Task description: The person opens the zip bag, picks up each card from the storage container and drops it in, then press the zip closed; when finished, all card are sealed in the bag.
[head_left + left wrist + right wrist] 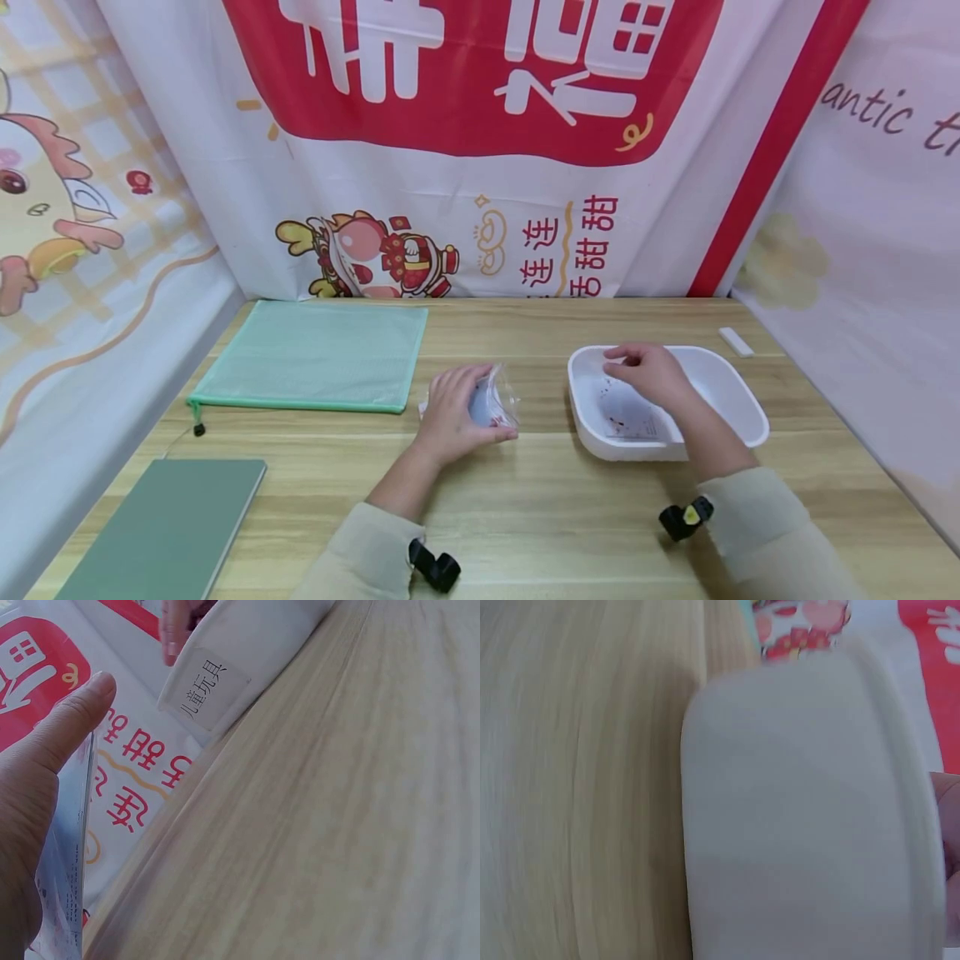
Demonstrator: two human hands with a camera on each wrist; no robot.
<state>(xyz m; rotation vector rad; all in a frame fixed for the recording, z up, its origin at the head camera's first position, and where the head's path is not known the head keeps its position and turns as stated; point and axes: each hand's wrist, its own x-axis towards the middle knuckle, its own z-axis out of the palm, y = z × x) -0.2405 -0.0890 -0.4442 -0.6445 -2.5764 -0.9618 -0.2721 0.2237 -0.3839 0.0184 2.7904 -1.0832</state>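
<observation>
My left hand [453,417] grips a clear plastic packet [491,402] above the middle of the table, thumb along its near edge and fingers over the far side. In the left wrist view the packet [67,847] shows a flat, see-through face with small print, partly covered by the hand. My right hand [654,375] is over the white basin [731,392], fingers loosely bent, with a gap between thumb and forefinger. Below it, inside the basin, lies a clear sheet or bag [630,417] with small dark and reddish marks. The basin's outer wall hides most of that hand in the right wrist view.
A green mesh zip pouch [315,358] lies at the back left, and a green notebook [165,525] at the front left. Behind the basin is a small white block [736,342]. A label [206,688] is stuck on the basin's side. Printed cloth [465,183] encloses the table.
</observation>
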